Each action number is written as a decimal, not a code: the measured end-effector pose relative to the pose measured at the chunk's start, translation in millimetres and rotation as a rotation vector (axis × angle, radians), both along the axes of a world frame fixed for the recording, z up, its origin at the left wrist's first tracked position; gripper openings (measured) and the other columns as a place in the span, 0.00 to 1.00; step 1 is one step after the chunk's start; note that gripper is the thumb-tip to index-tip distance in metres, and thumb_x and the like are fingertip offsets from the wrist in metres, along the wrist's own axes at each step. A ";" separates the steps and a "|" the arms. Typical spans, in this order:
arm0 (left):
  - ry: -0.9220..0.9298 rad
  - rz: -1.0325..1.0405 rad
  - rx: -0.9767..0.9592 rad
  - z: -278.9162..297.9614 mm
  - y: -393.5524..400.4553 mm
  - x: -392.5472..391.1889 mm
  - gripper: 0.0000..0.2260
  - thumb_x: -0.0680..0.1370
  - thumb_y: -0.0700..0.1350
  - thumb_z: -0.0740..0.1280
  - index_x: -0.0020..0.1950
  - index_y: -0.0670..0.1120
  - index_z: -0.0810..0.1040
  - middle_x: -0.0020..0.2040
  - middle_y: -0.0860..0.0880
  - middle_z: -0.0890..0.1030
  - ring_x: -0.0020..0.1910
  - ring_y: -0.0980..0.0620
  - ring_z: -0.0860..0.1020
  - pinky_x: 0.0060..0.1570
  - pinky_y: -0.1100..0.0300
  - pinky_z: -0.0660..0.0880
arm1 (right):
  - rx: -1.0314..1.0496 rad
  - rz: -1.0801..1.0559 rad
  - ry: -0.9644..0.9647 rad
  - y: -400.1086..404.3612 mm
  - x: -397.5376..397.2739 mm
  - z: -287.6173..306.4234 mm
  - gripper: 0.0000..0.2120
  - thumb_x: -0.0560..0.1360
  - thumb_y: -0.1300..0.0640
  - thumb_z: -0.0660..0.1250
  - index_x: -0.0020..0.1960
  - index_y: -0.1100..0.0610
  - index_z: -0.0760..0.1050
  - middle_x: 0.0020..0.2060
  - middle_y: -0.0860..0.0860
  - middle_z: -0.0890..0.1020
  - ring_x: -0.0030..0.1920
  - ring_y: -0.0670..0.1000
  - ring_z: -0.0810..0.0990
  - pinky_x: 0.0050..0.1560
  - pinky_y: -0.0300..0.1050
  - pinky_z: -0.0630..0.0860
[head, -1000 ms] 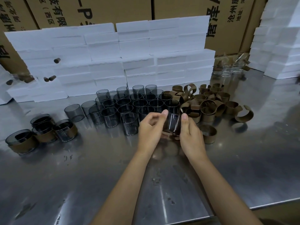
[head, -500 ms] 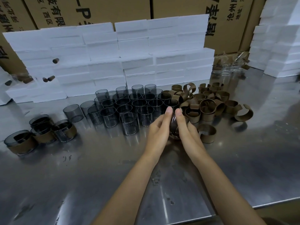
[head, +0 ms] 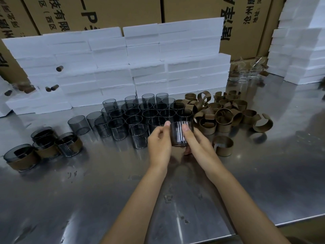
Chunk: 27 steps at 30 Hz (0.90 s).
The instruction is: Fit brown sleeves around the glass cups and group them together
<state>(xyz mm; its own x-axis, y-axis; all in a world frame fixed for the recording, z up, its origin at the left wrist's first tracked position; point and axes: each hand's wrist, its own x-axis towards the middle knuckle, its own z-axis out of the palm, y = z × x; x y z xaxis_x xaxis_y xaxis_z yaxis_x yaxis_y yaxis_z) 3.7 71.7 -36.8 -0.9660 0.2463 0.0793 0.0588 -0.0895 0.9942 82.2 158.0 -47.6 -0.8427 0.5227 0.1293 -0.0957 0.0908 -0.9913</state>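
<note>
Smoky glass cup (head: pixel 181 133) sits upright just above the steel counter (head: pixel 263 182), held between both hands. Left hand (head: pixel 159 145) pinches its left rim, right hand (head: pixel 197 147) curls its fingers round the right side (can't tell if a sleeve's on it). Bare cups (head: pixel 140 117) cluster just behind, loose brown sleeves (head: pixel 226 113) lie to the right, sleeved cups (head: pixel 47 147) are grouped far left.

Both forearms are bare up to the lower edge of the picture, with no sleeve visible. The left hand (head: pixel 159 147) and the right hand (head: pixel 197 147) wear nothing: bare fingers, short nails.
</note>
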 end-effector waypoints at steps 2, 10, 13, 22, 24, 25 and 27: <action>0.020 -0.048 -0.010 1.6 0.1 4.0 0.22 0.85 0.52 0.64 0.49 0.32 0.80 0.37 0.46 0.76 0.39 0.50 0.72 0.43 0.54 0.70 | -0.006 -0.023 -0.016 2.7 -1.0 -0.4 0.25 0.68 0.23 0.65 0.49 0.42 0.83 0.41 0.37 0.85 0.43 0.36 0.82 0.49 0.39 0.76; -0.058 -0.354 0.003 5.0 -4.5 9.5 0.19 0.80 0.60 0.68 0.49 0.45 0.88 0.46 0.45 0.88 0.45 0.51 0.87 0.42 0.62 0.80 | 0.020 -0.093 -0.062 4.7 -6.6 -7.0 0.47 0.65 0.16 0.54 0.71 0.46 0.75 0.61 0.46 0.84 0.62 0.47 0.82 0.64 0.54 0.80; -0.032 -0.367 -0.017 3.9 -2.7 10.6 0.14 0.80 0.56 0.70 0.53 0.47 0.88 0.48 0.47 0.88 0.45 0.54 0.85 0.43 0.66 0.78 | 0.031 -0.141 -0.086 8.1 -9.6 -10.8 0.38 0.75 0.24 0.47 0.69 0.48 0.76 0.55 0.48 0.85 0.52 0.45 0.85 0.55 0.50 0.83; 0.062 -0.157 0.019 1.6 -4.2 -0.7 0.04 0.83 0.45 0.68 0.54 0.51 0.83 0.52 0.46 0.85 0.52 0.48 0.83 0.50 0.57 0.80 | 0.000 -0.199 0.004 10.4 -12.9 -14.3 0.17 0.85 0.42 0.54 0.57 0.50 0.77 0.51 0.54 0.85 0.43 0.51 0.86 0.43 0.46 0.82; 0.006 -0.171 0.060 3.0 -4.6 -1.5 0.08 0.83 0.48 0.67 0.54 0.46 0.84 0.52 0.42 0.86 0.55 0.45 0.84 0.51 0.52 0.81 | -0.032 -0.192 0.022 8.1 -10.8 -12.3 0.19 0.79 0.35 0.61 0.55 0.49 0.75 0.49 0.51 0.84 0.41 0.46 0.84 0.44 0.47 0.83; -0.022 -0.181 0.070 4.4 -5.0 -0.6 0.12 0.82 0.52 0.68 0.54 0.44 0.84 0.53 0.40 0.85 0.56 0.42 0.83 0.54 0.50 0.81 | -0.031 -0.179 0.019 6.9 -9.5 -11.6 0.23 0.74 0.30 0.63 0.57 0.48 0.74 0.50 0.49 0.84 0.44 0.44 0.84 0.47 0.48 0.83; -0.052 -0.210 0.068 6.1 -5.6 2.6 0.21 0.80 0.60 0.69 0.53 0.41 0.85 0.53 0.38 0.85 0.57 0.40 0.83 0.63 0.45 0.79 | 0.005 -0.142 -0.012 5.0 -7.3 -10.4 0.33 0.67 0.22 0.64 0.61 0.44 0.74 0.52 0.43 0.84 0.52 0.42 0.83 0.55 0.49 0.81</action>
